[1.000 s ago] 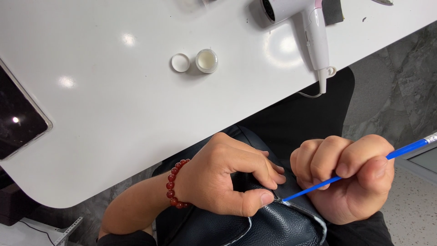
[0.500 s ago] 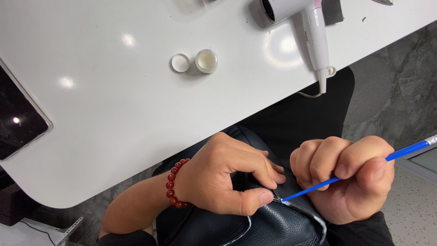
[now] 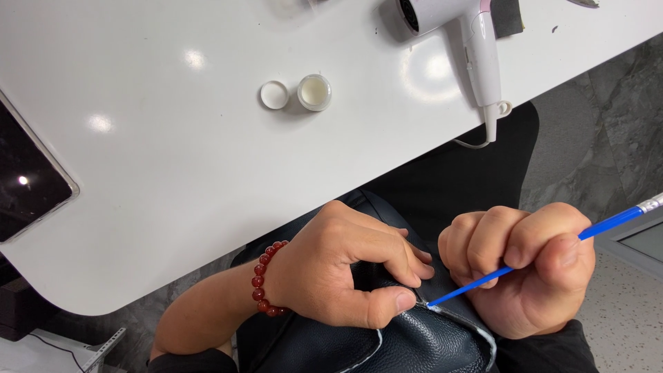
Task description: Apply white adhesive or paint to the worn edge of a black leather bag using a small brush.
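Observation:
A dark blue leather piece (image 3: 414,342) with a pale raw edge lies on my lap below the table. My left hand (image 3: 345,273), with a red bead bracelet (image 3: 266,280) on its wrist, pinches the leather's upper edge between thumb and fingers. My right hand (image 3: 525,266) is closed on a thin blue-handled brush (image 3: 525,261). The brush tip touches the leather's pale edge right beside my left thumb.
On the white table (image 3: 173,173) stand a small open jar of pale cream (image 3: 314,92) and its white lid (image 3: 275,94). A white hair dryer (image 3: 463,34) lies at the far right edge. A dark tablet (image 3: 27,179) sits at the left. Grey stone floor shows at the right.

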